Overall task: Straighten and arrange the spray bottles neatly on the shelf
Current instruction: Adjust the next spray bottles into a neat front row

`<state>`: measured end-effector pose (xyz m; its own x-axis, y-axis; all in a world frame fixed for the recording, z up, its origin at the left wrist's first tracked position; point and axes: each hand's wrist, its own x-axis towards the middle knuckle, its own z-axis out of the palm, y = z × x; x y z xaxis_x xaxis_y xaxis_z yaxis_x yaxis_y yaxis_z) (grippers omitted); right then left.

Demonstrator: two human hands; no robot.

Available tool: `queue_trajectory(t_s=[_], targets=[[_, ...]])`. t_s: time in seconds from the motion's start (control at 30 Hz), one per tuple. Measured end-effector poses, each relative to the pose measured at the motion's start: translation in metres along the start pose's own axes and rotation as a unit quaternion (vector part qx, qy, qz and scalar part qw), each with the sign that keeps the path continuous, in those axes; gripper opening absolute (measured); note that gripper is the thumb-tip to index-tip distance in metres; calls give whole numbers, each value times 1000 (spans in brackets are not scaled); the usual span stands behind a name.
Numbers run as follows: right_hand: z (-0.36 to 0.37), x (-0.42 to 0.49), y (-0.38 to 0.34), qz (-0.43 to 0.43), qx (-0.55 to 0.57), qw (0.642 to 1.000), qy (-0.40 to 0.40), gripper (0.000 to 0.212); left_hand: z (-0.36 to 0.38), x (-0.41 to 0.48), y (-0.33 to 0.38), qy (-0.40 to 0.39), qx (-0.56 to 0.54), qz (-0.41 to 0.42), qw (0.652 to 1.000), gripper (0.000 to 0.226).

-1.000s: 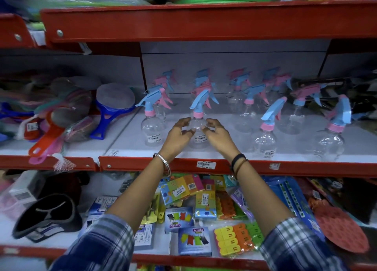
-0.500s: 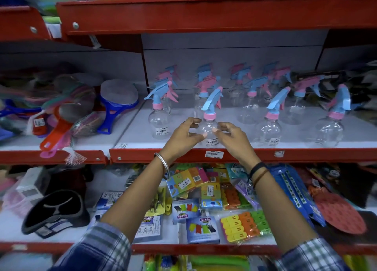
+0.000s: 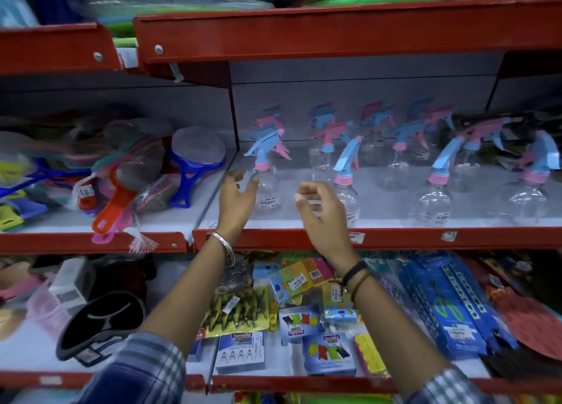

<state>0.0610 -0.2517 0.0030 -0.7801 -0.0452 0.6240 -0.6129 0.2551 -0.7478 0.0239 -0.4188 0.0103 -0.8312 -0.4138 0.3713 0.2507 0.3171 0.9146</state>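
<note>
Several clear spray bottles with pink-and-blue trigger heads stand in rows on the white middle shelf (image 3: 395,221). My left hand (image 3: 235,201) is open, its fingers spread beside the front left bottle (image 3: 267,187), just short of it. My right hand (image 3: 322,210) hovers loosely curled and empty in front of the second front bottle (image 3: 346,187), covering its lower part. Two more front bottles stand to the right, one at centre right (image 3: 435,196) and one at far right (image 3: 530,195). Further bottles fill the rows behind.
A red shelf lip (image 3: 425,238) runs below the bottles and a red upper shelf (image 3: 334,32) hangs overhead. Blue and orange hand mirrors (image 3: 194,160) lie in the left bay. Packets of clips (image 3: 304,321) fill the lower shelf.
Both hands have let go of the second front bottle and shifted left; my left hand now reaches the front left bottle. The view has panned left.
</note>
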Motion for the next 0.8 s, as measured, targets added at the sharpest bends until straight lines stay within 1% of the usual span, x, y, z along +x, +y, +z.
queue_trajectory(t_s=[0.07,0.13,0.23,0.3,0.37,0.53,0.8], targets=[[23,21,5,75,-27,994,-70,27,-1,13,-5,-34,20,-10,999,48],[45,44,9,149,-36,984,-92,33,-4,22,-11,-75,33,-22,996,47],[64,65,17,203,-46,971,-115,44,-7,26,-14,-123,35,-26,991,41],[69,68,22,210,-39,968,-130,47,-9,25,-14,-132,28,-23,991,40],[70,66,24,202,-30,970,-129,45,-12,24,-14,-128,23,-15,991,41],[66,59,17,183,-17,975,-126,34,-24,17,-13,-143,29,-2,989,43],[58,38,0,181,-36,972,-146,48,-41,-8,-1,-143,50,10,988,43]])
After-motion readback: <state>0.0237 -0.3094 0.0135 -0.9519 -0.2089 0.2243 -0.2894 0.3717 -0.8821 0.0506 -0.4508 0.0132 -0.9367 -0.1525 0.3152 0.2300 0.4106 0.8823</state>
